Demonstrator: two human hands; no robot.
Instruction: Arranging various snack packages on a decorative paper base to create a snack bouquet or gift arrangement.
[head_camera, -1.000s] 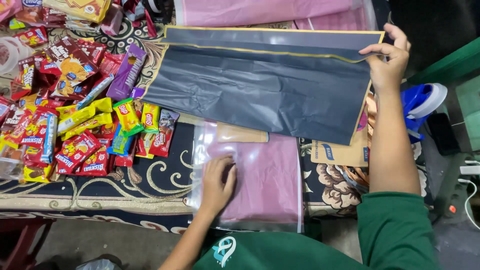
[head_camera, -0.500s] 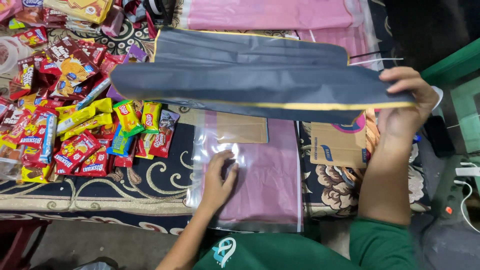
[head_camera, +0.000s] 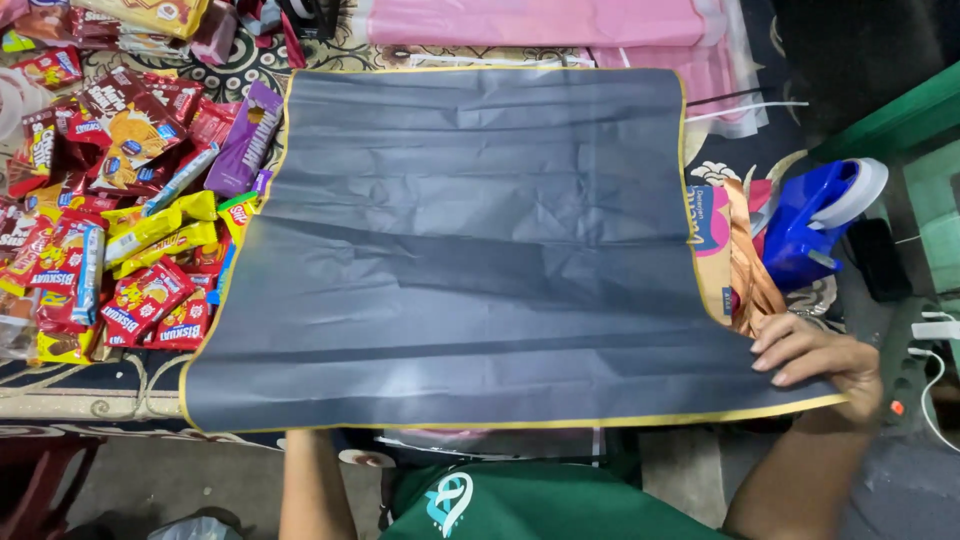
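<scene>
A large dark grey sheet of wrapping paper (head_camera: 480, 240) with a thin yellow border lies spread flat over the table, creased in several folds. My right hand (head_camera: 815, 360) pinches its near right corner, fingers on top of the sheet. My left hand is hidden under the sheet; only the forearm (head_camera: 305, 485) shows below the paper's near edge. A strip of the clear plastic bag with pink paper (head_camera: 490, 440) peeks out under that near edge.
Several snack and candy packets (head_camera: 110, 200) are heaped at the left. Pink paper in plastic (head_camera: 540, 22) lies at the far side. A blue tape dispenser (head_camera: 815, 220) and gold ribbon (head_camera: 750, 270) sit at the right, beside a green surface (head_camera: 890, 120).
My right hand swept the grey sheet from the far side toward me, laying it flat. It now covers the pink bag and my left hand.
</scene>
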